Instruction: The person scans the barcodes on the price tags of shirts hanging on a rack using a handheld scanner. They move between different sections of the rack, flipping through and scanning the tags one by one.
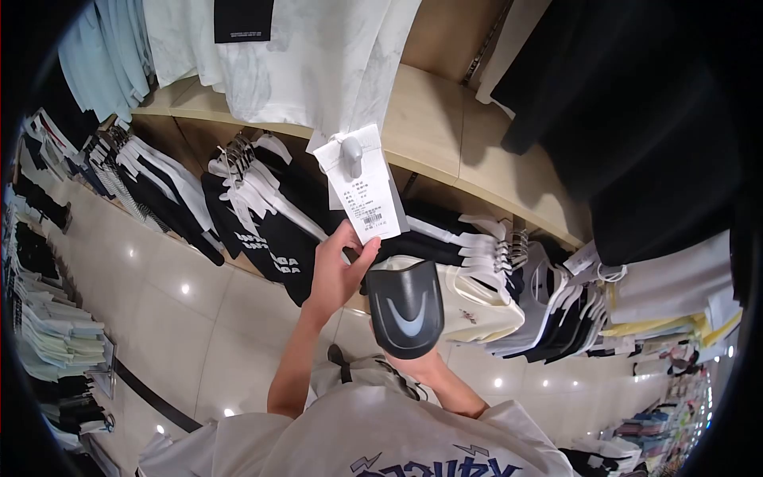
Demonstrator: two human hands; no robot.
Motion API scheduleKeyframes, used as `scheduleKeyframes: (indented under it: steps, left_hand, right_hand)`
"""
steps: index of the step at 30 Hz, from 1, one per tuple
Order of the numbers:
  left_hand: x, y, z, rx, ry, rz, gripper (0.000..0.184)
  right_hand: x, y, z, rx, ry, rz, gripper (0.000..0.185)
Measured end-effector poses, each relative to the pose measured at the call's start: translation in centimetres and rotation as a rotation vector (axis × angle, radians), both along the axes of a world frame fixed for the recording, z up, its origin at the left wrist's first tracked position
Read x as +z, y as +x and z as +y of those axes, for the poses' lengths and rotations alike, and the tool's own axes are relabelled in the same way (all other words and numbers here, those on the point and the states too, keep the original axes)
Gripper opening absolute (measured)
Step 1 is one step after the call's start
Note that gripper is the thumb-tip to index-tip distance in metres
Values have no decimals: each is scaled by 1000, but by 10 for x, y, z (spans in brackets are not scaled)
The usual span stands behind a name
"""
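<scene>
My left hand [340,266] pinches the lower end of a white printed price tag [367,199] that carries a barcode. A grey security tag [352,157] sits at the upper part of it, just below the hem of a hanging white shirt [270,79]. To the right, my right hand [415,364] is wrapped round a dark grey handheld scanner [405,310], whose head hides most of the fingers. The scanner's head lies just below and to the right of the price tag.
A wooden shelf [429,119] runs across above racks of hanging clothes. Black shirts [266,246] hang at the left and a cream shirt [477,306] at the right. Dark garments [636,143] hang at the upper right. Below is a tiled floor [175,318].
</scene>
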State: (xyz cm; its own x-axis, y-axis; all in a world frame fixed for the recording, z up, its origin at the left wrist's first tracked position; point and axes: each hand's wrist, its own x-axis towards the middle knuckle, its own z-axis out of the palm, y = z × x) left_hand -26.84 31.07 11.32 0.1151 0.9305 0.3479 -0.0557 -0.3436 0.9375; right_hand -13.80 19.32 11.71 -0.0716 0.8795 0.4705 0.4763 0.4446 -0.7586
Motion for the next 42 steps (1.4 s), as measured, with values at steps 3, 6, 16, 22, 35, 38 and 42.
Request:
scheduleKeyframes:
  steps: [3,6,16,22,35,38,42]
  left_hand:
    - [-2,1,-3,-12,-76,-5,18]
    - [-6,6,-8,28,21,31,30]
    - [-14,-11,-25,214,129,285,47]
    - [-15,-11,-23,234,91,253,28]
    - [-47,-46,-29,-46,-3,172,16]
    - [-56,-40,-35,-180,-88,119,18]
    - [-26,-37,-25,-397,-134,95,44]
  right_hand:
    - [0,-5,21,-15,-176,245,29]
    - [6,-2,29,-5,-220,255,23]
    - [4,-6,39,156,-289,446,27]
    - [-2,0,41,201,-283,498,28]
    - [-8,-23,27,-127,-557,741,8]
    - [-13,-25,19,-246,-474,744,9]
    - [-4,-28,11,-357,-433,768,11]
